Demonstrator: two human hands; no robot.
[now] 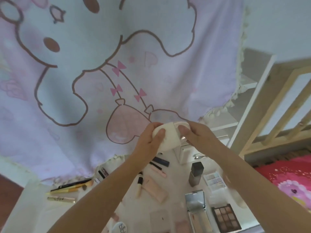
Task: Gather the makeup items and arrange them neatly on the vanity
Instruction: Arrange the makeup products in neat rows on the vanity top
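Both my hands hold a cream-white compact case [168, 134] up above the vanity top [42, 214]. My left hand [149, 138] grips its left side with the thumb on the front. My right hand [195, 133] grips its right end, thumb on the lid. Below lie makeup items: a dark-capped foundation bottle [195, 174], a brown eyeshadow palette [226, 218], a pale palette [214, 181], a silver open compact [196, 201], a pink flat case [154, 189], pink and dark tubes [158, 169], and brushes and pencils [70, 186].
A pink and white cartoon blanket [101, 73] hangs behind the vanity. A wooden bed frame [276, 106] and red bedding [289, 175] are at the right. A small white box [186, 153] stands at the vanity's back. A round white item [120, 227] lies at the front.
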